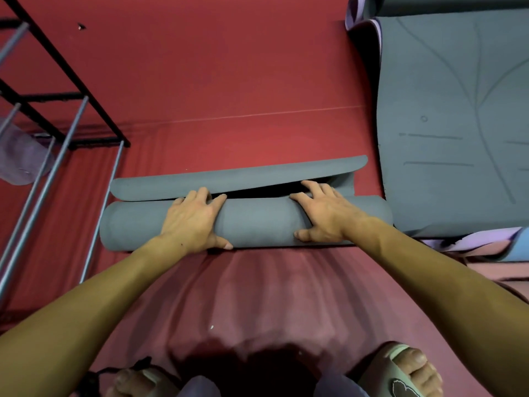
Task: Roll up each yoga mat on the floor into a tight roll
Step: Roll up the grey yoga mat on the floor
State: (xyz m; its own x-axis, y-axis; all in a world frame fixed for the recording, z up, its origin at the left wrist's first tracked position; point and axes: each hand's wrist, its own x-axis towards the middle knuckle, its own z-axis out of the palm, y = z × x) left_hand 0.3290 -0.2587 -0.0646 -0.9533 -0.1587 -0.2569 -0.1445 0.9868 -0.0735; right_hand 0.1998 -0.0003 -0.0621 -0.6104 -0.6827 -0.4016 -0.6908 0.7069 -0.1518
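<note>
Where mats lie, red carpet [229,81].

Both forearms are bare from the near edge of the view to the wrists; no sleeves, watch, bracelet or rings are visible. The left hand [194,222] and right hand [323,216] wear no gloves. At the near edge, each foot is in an open-toed slide sandal with a broad pale strap: left sandal [148,376], right sandal [400,379]. The right strap carries a dark outlined marking. Dark fabric, probably trouser legs, shows between the feet.
</note>
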